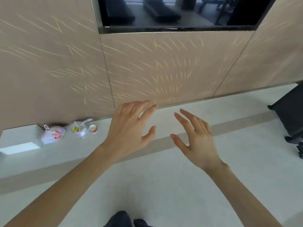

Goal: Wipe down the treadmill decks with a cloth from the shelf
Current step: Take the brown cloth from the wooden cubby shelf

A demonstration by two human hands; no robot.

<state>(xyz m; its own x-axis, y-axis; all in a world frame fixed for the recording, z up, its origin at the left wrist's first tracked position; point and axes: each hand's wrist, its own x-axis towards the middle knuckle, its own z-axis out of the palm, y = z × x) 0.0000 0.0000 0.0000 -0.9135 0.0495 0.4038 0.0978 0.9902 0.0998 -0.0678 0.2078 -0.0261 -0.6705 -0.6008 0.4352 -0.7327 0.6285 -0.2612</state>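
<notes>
My left hand (pixel 129 128) and my right hand (pixel 196 138) are stretched out in front of me over a pale floor, fingers spread and straight, both holding nothing. No cloth and no shelf are in view. Two treadmills show only as dark reflections in the black screen (pixel 178 12) set into the beige wall panel ahead. A black piece of equipment (pixel 290 112) stands at the right edge; I cannot tell whether it is a treadmill.
A low grey ledge (pixel 54 154) runs along the wall's foot at the left. On it lie two knotted plastic bags (pixel 52 134) and a small red and white paper cup (pixel 93 128). My dark shoes (pixel 121 218) show at the bottom.
</notes>
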